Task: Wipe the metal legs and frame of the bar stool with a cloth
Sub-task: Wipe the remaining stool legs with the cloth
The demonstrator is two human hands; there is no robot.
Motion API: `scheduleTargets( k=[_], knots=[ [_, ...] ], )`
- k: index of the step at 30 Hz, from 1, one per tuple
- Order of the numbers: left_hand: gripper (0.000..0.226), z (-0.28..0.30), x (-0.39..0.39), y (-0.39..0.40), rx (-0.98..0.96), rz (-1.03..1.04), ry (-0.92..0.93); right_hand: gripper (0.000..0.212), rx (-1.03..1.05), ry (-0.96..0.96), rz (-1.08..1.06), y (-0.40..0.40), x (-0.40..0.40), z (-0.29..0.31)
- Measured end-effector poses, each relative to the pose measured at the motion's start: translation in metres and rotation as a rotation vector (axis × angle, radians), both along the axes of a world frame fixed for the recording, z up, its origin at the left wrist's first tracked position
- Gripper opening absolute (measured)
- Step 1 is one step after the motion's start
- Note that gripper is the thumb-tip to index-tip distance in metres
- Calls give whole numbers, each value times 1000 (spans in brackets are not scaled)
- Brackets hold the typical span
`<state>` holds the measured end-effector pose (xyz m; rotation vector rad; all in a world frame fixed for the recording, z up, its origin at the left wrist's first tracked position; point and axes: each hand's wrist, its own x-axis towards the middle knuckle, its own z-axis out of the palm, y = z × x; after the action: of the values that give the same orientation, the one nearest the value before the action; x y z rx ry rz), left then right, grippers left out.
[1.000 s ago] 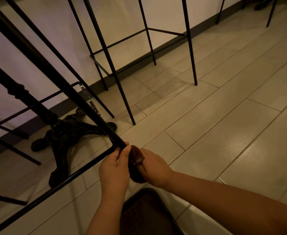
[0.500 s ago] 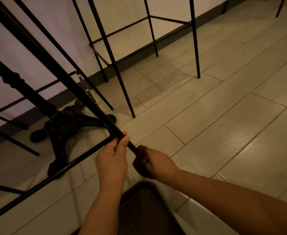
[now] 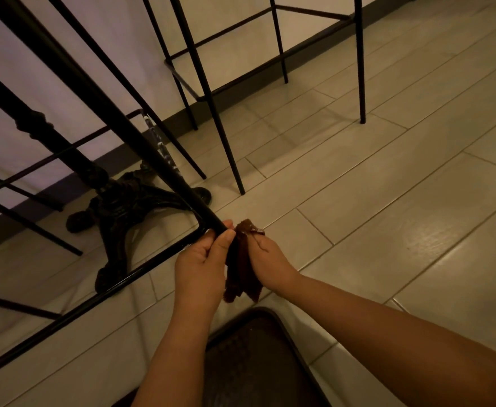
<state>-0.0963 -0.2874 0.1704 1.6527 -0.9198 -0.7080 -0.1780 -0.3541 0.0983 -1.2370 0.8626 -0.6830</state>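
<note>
A black metal stool leg (image 3: pixel 129 133) slants down from the upper left to the centre, where a footrest bar (image 3: pixel 94 298) joins it and runs off to the lower left. My left hand (image 3: pixel 201 265) grips the leg just below that joint. My right hand (image 3: pixel 266 261) holds a dark brown cloth (image 3: pixel 242 268) bunched round the lower end of the leg, right beside my left hand. The cloth hangs down between both hands and hides the leg's tip.
An ornate black cast-iron table base (image 3: pixel 123 201) stands behind the leg. A second bar stool frame (image 3: pixel 211 92) stands on the tiled floor by the wall (image 3: pixel 100 30). A dark seat or tray edge (image 3: pixel 258 359) lies below my arms. Open tiles (image 3: pixel 387 230) spread to the right.
The cloth in my right hand slid down the leg and back up against my left hand. My left hand kept its grip near the joint.
</note>
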Motion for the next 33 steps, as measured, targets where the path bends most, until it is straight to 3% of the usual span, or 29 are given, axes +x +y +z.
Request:
scheduleTargets(
  k=[4,11,16,19,25,33],
  knots=[
    [19,-1,3,1,14,-26,-8,40,139,-83,11,4,-8,-11],
    [22,-3,-1,-1,-8,13,74,33,-144,-160,-23,27,-8,-12],
    [20,-3,-2,-2,25,19,55,35,102,-78,26,15,-25,-23],
    [21,-5,-3,-2,34,22,62,32,-158,98,26,9,-26,-23],
    [21,-10,-1,-3,85,3,6,19,-470,76,56,15,-19,-20],
    [22,-16,2,-4,154,-12,-32,28,-450,254,212,9,-37,-41]
  ],
)
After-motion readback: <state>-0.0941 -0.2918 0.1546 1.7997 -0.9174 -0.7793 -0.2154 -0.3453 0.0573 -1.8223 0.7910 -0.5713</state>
